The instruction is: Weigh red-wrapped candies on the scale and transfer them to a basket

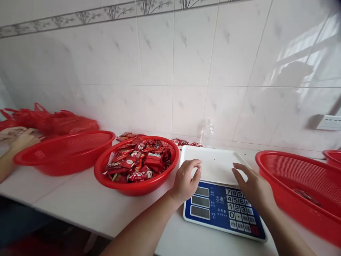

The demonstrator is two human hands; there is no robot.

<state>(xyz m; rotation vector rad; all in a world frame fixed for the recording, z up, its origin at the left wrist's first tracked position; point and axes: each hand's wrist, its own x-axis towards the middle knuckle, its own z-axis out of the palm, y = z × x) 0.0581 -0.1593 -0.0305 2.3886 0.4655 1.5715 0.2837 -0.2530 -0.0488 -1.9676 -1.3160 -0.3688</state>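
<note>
My left hand [186, 179] hovers at the left edge of a digital scale, thumb and forefinger curved with a gap between them and nothing held. Over the right side of the scale is my right hand [254, 185], its fingers apart and holding nothing. Between the hands lies the scale's white weighing tray [213, 160], bare except for a tiny dark speck. Its blue keypad panel [220, 209] faces me, with grey display windows. Left of my left hand stands a red plastic basket [135, 190] heaped with small red snack packets [138, 160].
A red basket [301, 199] at right holds a few packets [307, 195]. Another red basket [64, 160] stands left, near a co-worker's hands [22, 140] and red plastic bags [53, 121]. Loose packets [179, 141] and a clear bottle [208, 131] sit by the tiled wall [157, 71].
</note>
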